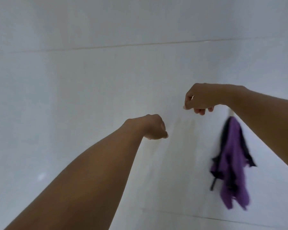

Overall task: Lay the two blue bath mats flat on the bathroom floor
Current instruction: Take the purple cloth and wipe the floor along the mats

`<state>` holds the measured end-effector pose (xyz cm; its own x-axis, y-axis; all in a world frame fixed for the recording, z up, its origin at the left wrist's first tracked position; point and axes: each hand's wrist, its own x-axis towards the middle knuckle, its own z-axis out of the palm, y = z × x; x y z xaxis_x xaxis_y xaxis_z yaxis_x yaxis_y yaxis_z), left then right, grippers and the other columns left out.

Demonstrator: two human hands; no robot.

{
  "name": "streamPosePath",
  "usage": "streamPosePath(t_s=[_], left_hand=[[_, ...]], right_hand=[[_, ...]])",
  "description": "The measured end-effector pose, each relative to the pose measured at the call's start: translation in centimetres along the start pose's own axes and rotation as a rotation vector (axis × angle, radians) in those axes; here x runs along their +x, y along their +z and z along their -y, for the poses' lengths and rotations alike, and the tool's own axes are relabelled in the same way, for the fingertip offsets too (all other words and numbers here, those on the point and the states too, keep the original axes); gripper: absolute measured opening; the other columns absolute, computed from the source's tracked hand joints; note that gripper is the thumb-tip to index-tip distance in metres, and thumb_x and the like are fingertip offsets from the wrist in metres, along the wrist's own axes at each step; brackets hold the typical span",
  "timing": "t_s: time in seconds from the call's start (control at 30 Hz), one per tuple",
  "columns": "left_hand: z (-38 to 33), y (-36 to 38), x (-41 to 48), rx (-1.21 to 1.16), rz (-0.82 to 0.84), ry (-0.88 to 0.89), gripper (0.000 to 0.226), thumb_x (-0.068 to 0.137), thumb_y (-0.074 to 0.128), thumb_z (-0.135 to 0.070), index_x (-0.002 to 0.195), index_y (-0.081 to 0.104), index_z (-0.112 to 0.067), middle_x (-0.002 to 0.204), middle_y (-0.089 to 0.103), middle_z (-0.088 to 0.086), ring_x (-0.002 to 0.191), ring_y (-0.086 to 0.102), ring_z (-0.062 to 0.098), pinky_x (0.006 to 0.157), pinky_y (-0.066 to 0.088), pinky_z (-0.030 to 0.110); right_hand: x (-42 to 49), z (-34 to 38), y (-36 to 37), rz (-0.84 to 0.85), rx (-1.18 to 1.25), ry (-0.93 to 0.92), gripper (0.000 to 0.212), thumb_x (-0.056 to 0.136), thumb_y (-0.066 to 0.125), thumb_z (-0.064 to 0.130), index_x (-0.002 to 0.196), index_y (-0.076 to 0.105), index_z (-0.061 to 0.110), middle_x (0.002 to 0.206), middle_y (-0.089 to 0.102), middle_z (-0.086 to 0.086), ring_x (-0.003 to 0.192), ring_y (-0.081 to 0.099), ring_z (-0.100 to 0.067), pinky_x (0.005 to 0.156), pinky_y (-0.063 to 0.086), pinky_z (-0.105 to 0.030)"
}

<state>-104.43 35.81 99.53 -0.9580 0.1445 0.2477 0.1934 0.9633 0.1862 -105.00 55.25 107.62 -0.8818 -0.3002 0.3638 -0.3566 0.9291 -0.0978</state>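
Neither of the two blue bath mats is shown in the head view, and no floor is seen; only a white tiled wall (106,77) is faced. By this evidence nothing can be counted as done, and both mats are judged still to be fetched and spread flat. The left hand (154,128) and right hand (201,98) are raised toward the wall, well apart from each other. The fingers (200,111) of each are curled in, and nothing is seen to be held. A blurred purple cloth (231,156) with black edging is hung on the wall under the right forearm. No brand, label or writing can be read.
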Motion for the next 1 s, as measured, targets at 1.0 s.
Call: streamPosePath(t_s=[1.0], left_hand=[[-9.8, 3.4, 4.3, -0.527, -0.180, 0.051, 0.011, 0.087, 0.060, -0.023, 0.094, 0.054, -0.018, 0.095, 0.060, 0.004, 0.079, 0.057, 0.019, 0.069, 0.049, 0.030]], right_hand=[[-3.9, -12.8, 1.7, -0.271, 0.603, 0.073, 0.015, 0.098, 0.056, 0.027, 0.109, 0.063, 0.021, 0.109, 0.061, -0.002, 0.091, 0.059, -0.018, 0.071, 0.051, -0.031]])
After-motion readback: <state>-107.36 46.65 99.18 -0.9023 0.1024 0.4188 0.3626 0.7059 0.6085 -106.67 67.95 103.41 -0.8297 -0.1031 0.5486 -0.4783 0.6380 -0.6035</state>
